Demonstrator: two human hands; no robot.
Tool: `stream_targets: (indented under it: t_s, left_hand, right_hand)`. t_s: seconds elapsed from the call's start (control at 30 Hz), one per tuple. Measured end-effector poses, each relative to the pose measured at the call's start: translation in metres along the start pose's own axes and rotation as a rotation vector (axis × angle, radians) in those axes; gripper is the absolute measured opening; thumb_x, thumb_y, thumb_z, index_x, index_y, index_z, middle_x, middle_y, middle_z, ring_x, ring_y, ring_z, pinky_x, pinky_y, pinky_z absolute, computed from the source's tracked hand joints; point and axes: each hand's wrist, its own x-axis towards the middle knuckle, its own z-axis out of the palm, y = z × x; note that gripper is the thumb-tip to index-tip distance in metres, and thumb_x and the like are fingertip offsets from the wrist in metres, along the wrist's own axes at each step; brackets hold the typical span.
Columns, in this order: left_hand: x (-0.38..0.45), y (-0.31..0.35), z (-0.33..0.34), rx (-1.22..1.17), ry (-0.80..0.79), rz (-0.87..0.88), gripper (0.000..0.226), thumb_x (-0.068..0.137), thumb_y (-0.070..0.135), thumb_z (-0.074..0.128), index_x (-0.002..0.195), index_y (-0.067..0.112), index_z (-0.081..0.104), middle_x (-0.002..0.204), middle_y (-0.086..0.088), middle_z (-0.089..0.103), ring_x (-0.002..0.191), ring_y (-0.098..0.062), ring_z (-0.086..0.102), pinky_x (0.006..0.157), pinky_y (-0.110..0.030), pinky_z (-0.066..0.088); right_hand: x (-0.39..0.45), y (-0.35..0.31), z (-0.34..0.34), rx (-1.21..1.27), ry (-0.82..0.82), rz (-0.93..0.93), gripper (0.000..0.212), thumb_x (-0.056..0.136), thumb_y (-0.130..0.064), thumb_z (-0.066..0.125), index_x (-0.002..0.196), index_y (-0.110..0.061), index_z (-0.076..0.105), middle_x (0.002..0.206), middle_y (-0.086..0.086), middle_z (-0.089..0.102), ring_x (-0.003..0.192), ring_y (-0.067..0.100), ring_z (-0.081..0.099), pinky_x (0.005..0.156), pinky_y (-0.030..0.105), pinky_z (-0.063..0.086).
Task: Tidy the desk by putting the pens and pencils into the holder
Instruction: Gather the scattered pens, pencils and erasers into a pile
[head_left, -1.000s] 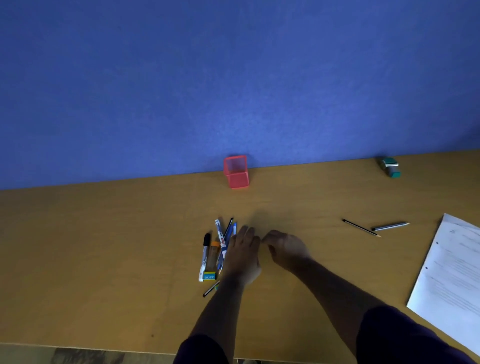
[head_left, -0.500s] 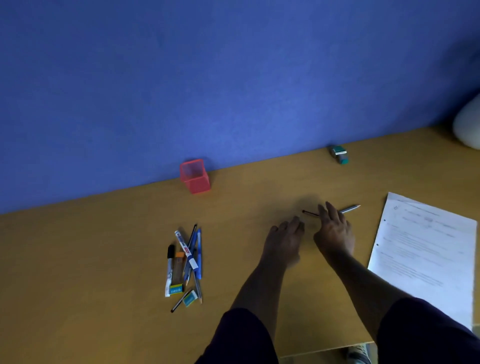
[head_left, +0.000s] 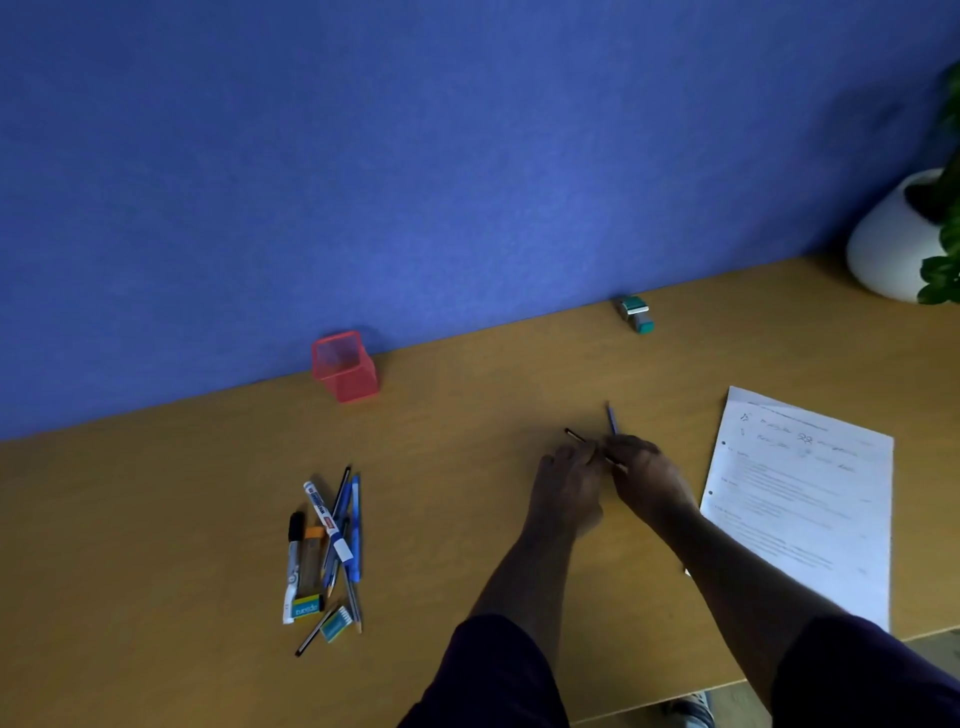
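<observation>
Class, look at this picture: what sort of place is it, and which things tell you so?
Probably an office or study desk: a wooden desk against a blue partition wall, printed papers, a red mesh pen holder, and a pile of pens.

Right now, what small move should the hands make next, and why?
Probably lift the two pencils and carry them left to the red holder. Both hands, left and right, meet on them, and the holder looks empty by the wall.
</observation>
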Motion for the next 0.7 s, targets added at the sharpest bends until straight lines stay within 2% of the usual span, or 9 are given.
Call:
stream_targets:
  t_s: [0.1,0.2,0.37,0.5,0.57,0.63,0.67,0.7]
  left_hand:
    - [-0.001,-0.005,0.000,-0.007,0.014,-0.010,0.062,0.081,0.005,0.066,0.140,0.014,0.050,0.143,-0.005,0.048,0.128,-0.030,0.046,0.099,-0.046,0.042]
    - [-0.004,-0.011,-0.002,-0.013,0.044,-0.009,0.051,0.081,0.004,0.066,0.130,0.014,0.057,0.129,-0.006,0.055,0.121,-0.029,0.051,0.093,-0.044,0.046]
    - [-0.015,-0.025,-0.008,0.007,0.128,-0.040,0.033,0.084,0.004,0.062,0.115,0.013,0.066,0.119,-0.007,0.061,0.106,-0.031,0.060,0.084,-0.045,0.049]
    - [-0.029,-0.044,-0.010,0.030,0.159,-0.090,0.023,0.089,0.011,0.058,0.109,0.012,0.070,0.113,-0.009,0.061,0.101,-0.032,0.060,0.082,-0.044,0.048]
    - [-0.037,-0.053,-0.010,0.028,0.176,-0.125,0.021,0.091,0.018,0.057,0.107,0.013,0.070,0.110,-0.008,0.060,0.098,-0.031,0.061,0.081,-0.043,0.048]
    - [-0.045,-0.062,-0.010,0.028,0.195,-0.173,0.020,0.090,0.021,0.058,0.104,0.014,0.070,0.108,-0.008,0.060,0.093,-0.032,0.062,0.079,-0.041,0.047]
    - [-0.049,-0.066,-0.011,0.020,0.202,-0.199,0.019,0.089,0.022,0.059,0.102,0.013,0.069,0.107,-0.008,0.060,0.090,-0.032,0.062,0.078,-0.041,0.047]
    - [-0.054,-0.070,-0.012,0.006,0.208,-0.228,0.019,0.088,0.024,0.059,0.101,0.013,0.069,0.106,-0.008,0.059,0.087,-0.032,0.062,0.077,-0.040,0.047]
  right_hand:
    - [-0.003,-0.001,0.002,-0.025,0.008,-0.101,0.024,0.089,0.002,0.060,0.104,-0.011,0.074,0.108,0.005,0.071,0.098,0.022,0.066,0.079,0.036,0.058]
    - [-0.003,-0.007,0.007,-0.062,-0.015,-0.120,0.020,0.087,0.007,0.060,0.092,-0.008,0.073,0.096,0.007,0.070,0.092,0.024,0.064,0.073,0.035,0.056]
    - [0.000,-0.031,0.018,-0.044,-0.043,-0.125,0.017,0.079,0.009,0.058,0.083,-0.002,0.071,0.090,0.013,0.069,0.084,0.031,0.066,0.068,0.042,0.055]
    - [-0.002,-0.048,0.032,-0.021,-0.054,-0.146,0.010,0.079,0.003,0.069,0.086,-0.003,0.072,0.097,0.014,0.065,0.077,0.032,0.069,0.064,0.044,0.059]
    - [-0.004,-0.060,0.035,-0.010,-0.068,-0.184,0.014,0.070,-0.002,0.080,0.080,-0.009,0.073,0.091,0.010,0.067,0.070,0.024,0.070,0.061,0.035,0.060]
    - [-0.007,-0.076,0.038,-0.030,-0.168,-0.208,0.026,0.054,-0.009,0.091,0.068,-0.017,0.070,0.074,0.002,0.068,0.058,0.013,0.067,0.051,0.020,0.053]
    - [-0.007,-0.082,0.040,-0.064,-0.169,-0.219,0.029,0.052,-0.013,0.092,0.068,-0.020,0.069,0.070,-0.002,0.067,0.058,0.009,0.065,0.051,0.017,0.049]
    - [-0.006,-0.086,0.044,-0.015,-0.219,-0.178,0.025,0.059,-0.016,0.089,0.074,-0.020,0.070,0.075,-0.003,0.067,0.064,0.010,0.066,0.055,0.017,0.048]
